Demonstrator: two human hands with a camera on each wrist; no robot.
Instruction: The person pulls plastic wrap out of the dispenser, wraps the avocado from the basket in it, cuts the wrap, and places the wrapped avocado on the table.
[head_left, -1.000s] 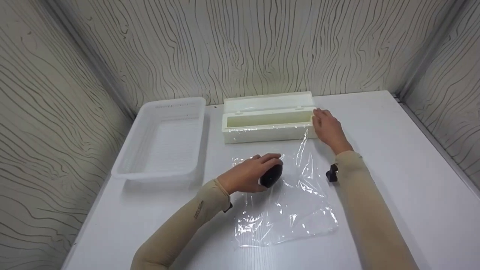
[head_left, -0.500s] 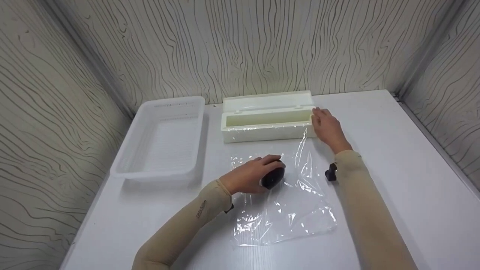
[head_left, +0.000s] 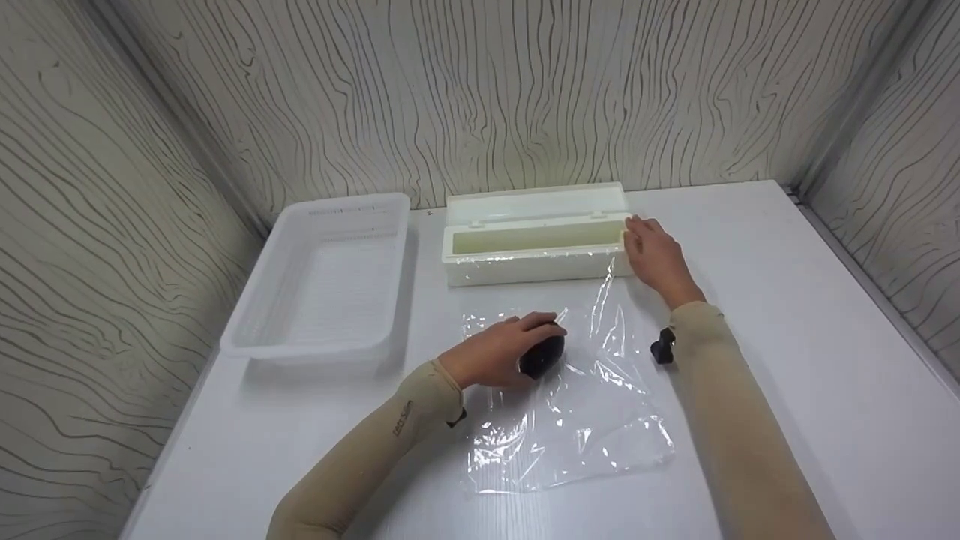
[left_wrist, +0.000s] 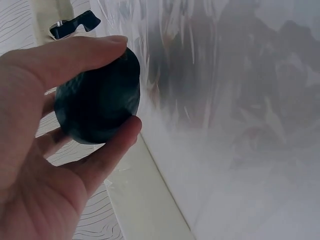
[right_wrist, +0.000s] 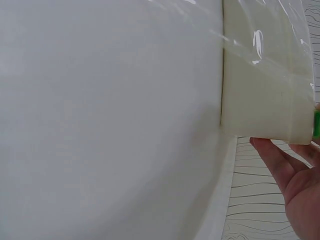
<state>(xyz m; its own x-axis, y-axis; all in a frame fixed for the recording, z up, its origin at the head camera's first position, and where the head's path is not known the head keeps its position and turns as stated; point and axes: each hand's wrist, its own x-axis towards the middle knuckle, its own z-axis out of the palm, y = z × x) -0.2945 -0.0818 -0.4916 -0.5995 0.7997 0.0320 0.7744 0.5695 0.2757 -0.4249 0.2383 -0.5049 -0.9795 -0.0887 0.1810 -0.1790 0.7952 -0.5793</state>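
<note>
My left hand (head_left: 495,352) grips a dark oval avocado (head_left: 542,356) with fingers and thumb around its sides, over a sheet of cling film (head_left: 570,442). In the left wrist view the avocado (left_wrist: 97,100) shows a dark green, slightly bumpy skin between thumb and fingers. The creased, shiny film runs from the front edge of a long cream cling film dispenser (head_left: 525,271), whose lid (head_left: 536,204) is tipped back. My right hand (head_left: 656,256) holds the dispenser's right end, and in the right wrist view the thumb touches its end face (right_wrist: 270,127).
A white plastic basket (head_left: 315,350) stands at the left of the white table (head_left: 810,337). Patterned wall panels (head_left: 525,90) enclose the back and both sides. A small green piece (right_wrist: 316,124) shows by the right fingers.
My left hand and the avocado shift slightly right, then back left, staying over the film. The right hand, dispenser and basket keep their places.
</note>
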